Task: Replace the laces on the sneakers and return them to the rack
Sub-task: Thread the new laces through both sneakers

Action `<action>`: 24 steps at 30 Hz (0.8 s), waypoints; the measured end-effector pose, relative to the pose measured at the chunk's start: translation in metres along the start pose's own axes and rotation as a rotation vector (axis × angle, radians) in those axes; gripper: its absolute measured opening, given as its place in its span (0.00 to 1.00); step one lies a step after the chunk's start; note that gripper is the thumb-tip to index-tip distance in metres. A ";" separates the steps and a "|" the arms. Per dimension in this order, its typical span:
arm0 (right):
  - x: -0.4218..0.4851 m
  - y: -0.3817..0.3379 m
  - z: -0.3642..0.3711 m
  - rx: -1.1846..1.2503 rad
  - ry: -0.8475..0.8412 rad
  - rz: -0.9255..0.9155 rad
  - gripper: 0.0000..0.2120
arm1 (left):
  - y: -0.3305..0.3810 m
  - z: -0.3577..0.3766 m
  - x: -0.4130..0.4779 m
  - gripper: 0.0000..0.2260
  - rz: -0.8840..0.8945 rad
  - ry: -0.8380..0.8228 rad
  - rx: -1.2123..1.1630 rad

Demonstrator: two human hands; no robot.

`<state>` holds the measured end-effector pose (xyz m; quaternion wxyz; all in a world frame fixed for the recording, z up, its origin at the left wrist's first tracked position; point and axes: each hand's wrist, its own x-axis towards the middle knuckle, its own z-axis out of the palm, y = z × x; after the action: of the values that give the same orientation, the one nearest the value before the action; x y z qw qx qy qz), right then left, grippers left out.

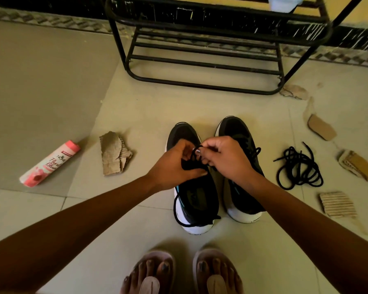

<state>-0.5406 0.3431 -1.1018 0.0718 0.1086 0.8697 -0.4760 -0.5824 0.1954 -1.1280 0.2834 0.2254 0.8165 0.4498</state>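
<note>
Two grips, left hand [174,164] and right hand [225,160], pinch the lace [175,205] over one sneaker [198,196], apparently knotting it. Uneven pull may slacken it. Spare laces [299,166]: 3 o'clock.

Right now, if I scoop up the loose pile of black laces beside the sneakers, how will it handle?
The loose laces will probably be floppy: they lie in slack, tangled loops on the floor. Likely light, being thin cord. Lifted by one strand, the pile may unravel and trail, since free ends stick out.
</note>
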 end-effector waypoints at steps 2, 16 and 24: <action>0.000 -0.007 0.001 0.088 -0.014 0.054 0.13 | 0.001 0.001 0.002 0.17 0.084 0.017 0.147; -0.004 -0.024 -0.005 0.202 0.038 0.036 0.14 | 0.002 0.003 0.001 0.11 -0.003 0.058 0.011; -0.014 0.011 -0.006 -0.289 -0.353 0.236 0.25 | -0.006 0.003 0.003 0.05 0.008 0.160 -0.015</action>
<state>-0.5242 0.3519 -1.1043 0.2924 0.1131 0.8841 -0.3466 -0.5835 0.1961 -1.1351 0.2169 0.1899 0.8322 0.4736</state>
